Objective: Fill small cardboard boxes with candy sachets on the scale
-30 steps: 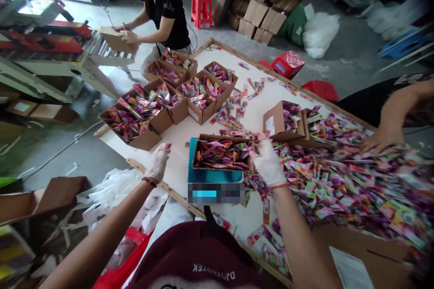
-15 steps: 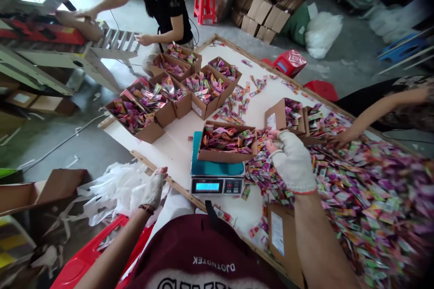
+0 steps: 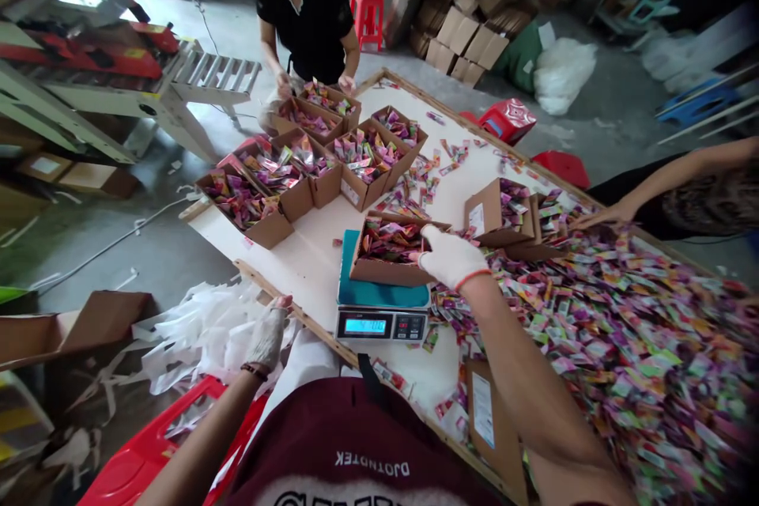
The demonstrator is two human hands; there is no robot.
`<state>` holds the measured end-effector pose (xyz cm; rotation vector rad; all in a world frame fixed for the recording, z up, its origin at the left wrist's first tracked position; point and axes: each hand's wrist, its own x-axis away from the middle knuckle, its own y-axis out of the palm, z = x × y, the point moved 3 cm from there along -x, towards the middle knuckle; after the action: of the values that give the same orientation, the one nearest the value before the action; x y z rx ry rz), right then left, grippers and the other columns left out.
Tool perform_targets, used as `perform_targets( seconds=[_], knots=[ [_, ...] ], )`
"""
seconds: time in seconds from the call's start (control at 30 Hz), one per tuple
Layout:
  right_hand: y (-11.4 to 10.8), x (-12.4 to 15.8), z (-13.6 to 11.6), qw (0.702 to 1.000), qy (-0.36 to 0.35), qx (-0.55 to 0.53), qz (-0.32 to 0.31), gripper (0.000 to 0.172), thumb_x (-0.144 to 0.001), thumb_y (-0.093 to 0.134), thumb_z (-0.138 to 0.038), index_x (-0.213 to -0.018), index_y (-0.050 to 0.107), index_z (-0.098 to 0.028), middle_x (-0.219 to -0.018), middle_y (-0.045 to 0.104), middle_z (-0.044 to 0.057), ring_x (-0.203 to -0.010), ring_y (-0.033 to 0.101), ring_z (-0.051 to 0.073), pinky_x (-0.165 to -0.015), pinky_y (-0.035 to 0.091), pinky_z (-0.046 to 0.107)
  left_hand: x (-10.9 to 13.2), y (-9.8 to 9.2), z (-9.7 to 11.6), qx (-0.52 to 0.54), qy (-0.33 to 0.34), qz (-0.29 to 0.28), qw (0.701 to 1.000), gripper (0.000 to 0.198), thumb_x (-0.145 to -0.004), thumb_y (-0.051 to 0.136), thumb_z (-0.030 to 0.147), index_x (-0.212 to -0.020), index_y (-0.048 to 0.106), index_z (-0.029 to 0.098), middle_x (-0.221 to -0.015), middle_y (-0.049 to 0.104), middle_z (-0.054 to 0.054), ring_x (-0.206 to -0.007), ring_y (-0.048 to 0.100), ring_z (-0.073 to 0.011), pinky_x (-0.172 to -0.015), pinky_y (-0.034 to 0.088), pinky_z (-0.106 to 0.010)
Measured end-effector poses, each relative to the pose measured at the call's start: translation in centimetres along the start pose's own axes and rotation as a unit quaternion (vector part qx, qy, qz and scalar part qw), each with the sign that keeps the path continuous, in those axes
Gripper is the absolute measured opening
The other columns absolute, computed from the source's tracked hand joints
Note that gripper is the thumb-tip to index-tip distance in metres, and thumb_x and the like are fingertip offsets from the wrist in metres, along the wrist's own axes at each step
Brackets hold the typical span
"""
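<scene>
The right hand [image 3: 451, 257], in a white glove, reaches over the right edge of the cardboard box [image 3: 388, 253] that sits on the teal scale [image 3: 379, 308]; its fingers curl down among the coloured packets [image 3: 388, 237] inside, but whether they pinch any cannot be told. The left hand [image 3: 266, 336], also gloved, rests loosely open at the near wooden rim of the table [image 3: 308, 253], holding nothing; the scale's lit display faces the near side.

To the right a deep heap of loose packets [image 3: 622, 332] covers the table; a co-worker's hand [image 3: 605, 215] reaches into it from the far right. Further left stand filled boxes [image 3: 308, 166] in a row; another person in a black top [image 3: 308, 12] handles the farthest one.

The risks, as I judge them: the hand's weight on the box wall would falsify the reading; the box overhangs the scale's pan, so a push could tip or slide it; packets lying against the scale on its right could jam under the pan; packets could spill over the full box's rim.
</scene>
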<state>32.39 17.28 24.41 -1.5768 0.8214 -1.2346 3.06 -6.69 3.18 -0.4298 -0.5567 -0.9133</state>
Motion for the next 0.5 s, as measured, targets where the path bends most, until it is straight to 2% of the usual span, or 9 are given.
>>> perform_targets(
  seconds=[0.07, 0.13, 0.23, 0.33, 0.4, 0.5],
  knots=[
    [0.9, -1.0, -0.1, 0.999, -0.019, 0.022, -0.038, 0.03, -0.086, 0.061, -0.03, -0.112, 0.073, -0.021, -0.099, 0.076, 0.013, -0.088, 0.07, 0.025, -0.076, 0.05, 0.034, 0.0, 0.0, 0.0, -0.002, -0.001, -0.004, 1.0, 0.062, -0.083, 0.055, 0.07, -0.12, 0.066, 0.021, -0.14, 0.061, -0.013, -0.123, 0.061, -0.0292, -0.104, 0.048, -0.045],
    [1.1, -1.3, 0.6, 0.998, -0.039, 0.027, -0.029, 0.028, -0.087, 0.053, -0.02, -0.104, 0.075, -0.019, -0.098, 0.076, 0.013, -0.09, 0.07, 0.023, -0.08, 0.05, 0.033, 0.0, 0.1, 0.3, -0.007, 0.013, -0.011, 1.0, 0.06, -0.083, 0.057, 0.067, -0.12, 0.067, 0.022, -0.14, 0.061, -0.015, -0.123, 0.061, -0.0308, -0.103, 0.049, -0.046],
    [0.4, -0.3, 2.7, 0.997, -0.058, -0.036, 0.035, 0.032, -0.087, 0.049, -0.021, -0.105, 0.076, -0.019, -0.099, 0.077, 0.011, -0.092, 0.07, 0.023, -0.084, 0.052, 0.032, 0.0, 0.4, 1.0, -0.03, 0.039, -0.026, 0.998, 0.06, -0.083, 0.057, 0.066, -0.121, 0.068, 0.021, -0.137, 0.062, -0.016, -0.123, 0.061, -0.0325, -0.102, 0.05, -0.048],
    [-0.7, 1.2, 5.0, 0.975, -0.041, -0.169, 0.137, 0.038, -0.079, 0.049, -0.021, -0.104, 0.078, -0.02, -0.095, 0.078, 0.006, -0.087, 0.07, 0.023, -0.083, 0.054, 0.033, 0.1, 1.0, 1.5, -0.035, 0.041, -0.031, 0.998, 0.062, -0.082, 0.057, 0.065, -0.122, 0.067, 0.018, -0.135, 0.063, -0.016, -0.12, 0.063, -0.0323, -0.103, 0.049, -0.048],
    [-1.3, 2.3, 6.4, 0.953, -0.008, -0.241, 0.184, 0.038, -0.076, 0.05, -0.022, -0.101, 0.078, -0.02, -0.085, 0.076, 0.004, -0.077, 0.068, 0.022, -0.075, 0.054, 0.033, -0.1, 1.7, 1.7, -0.02, 0.033, -0.034, 0.999, 0.063, -0.08, 0.06, 0.063, -0.121, 0.067, 0.017, -0.135, 0.063, -0.016, -0.118, 0.064, -0.0312, -0.102, 0.049, -0.045],
    [-2.7, 4.5, 8.4, 0.921, 0.027, -0.323, 0.217, 0.033, -0.081, 0.053, -0.029, -0.101, 0.077, -0.022, -0.069, 0.07, 0.003, -0.057, 0.059, 0.02, -0.058, 0.048, 0.034, -0.5, 2.8, 1.9, -0.011, 0.03, -0.041, 0.999, 0.063, -0.076, 0.064, 0.062, -0.12, 0.068, 0.017, -0.132, 0.066, -0.015, -0.118, 0.064, -0.0296, -0.098, 0.05, -0.04]
  ],
)
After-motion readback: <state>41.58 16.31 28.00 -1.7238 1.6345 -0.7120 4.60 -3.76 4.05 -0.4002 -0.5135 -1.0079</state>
